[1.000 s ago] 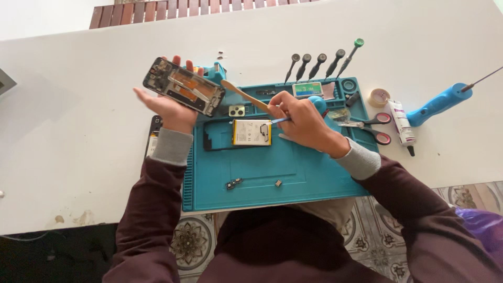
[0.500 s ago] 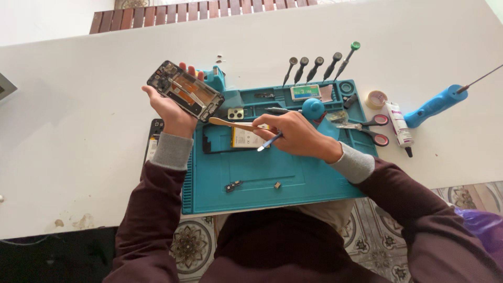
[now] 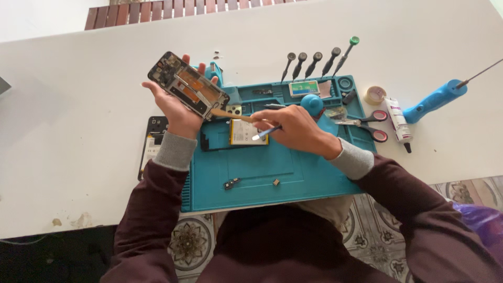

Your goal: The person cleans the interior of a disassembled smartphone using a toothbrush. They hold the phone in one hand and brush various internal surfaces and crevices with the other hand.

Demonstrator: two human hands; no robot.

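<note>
My left hand (image 3: 178, 107) holds an opened phone frame (image 3: 188, 86) tilted above the left end of the teal work mat (image 3: 272, 173), its circuit side up. My right hand (image 3: 293, 128) grips a thin wooden-handled brush (image 3: 233, 115) whose tip touches the frame's lower right corner, and also a small blue-handled tool (image 3: 267, 132) pointing left. Below the hands, a phone body with a yellow-white battery (image 3: 246, 132) lies on the mat.
A black phone cover (image 3: 152, 144) lies left of the mat. Several screwdrivers (image 3: 314, 63) line the mat's far edge. Red-handled scissors (image 3: 369, 126), a tape roll (image 3: 375, 94), a white tube (image 3: 398, 118) and a blue tool (image 3: 435, 99) sit at the right. Small parts (image 3: 231, 183) rest on the mat.
My right hand has moved left and down toward the battery, bringing the brush tip to the frame's corner. The left hand has tilted the frame slightly.
</note>
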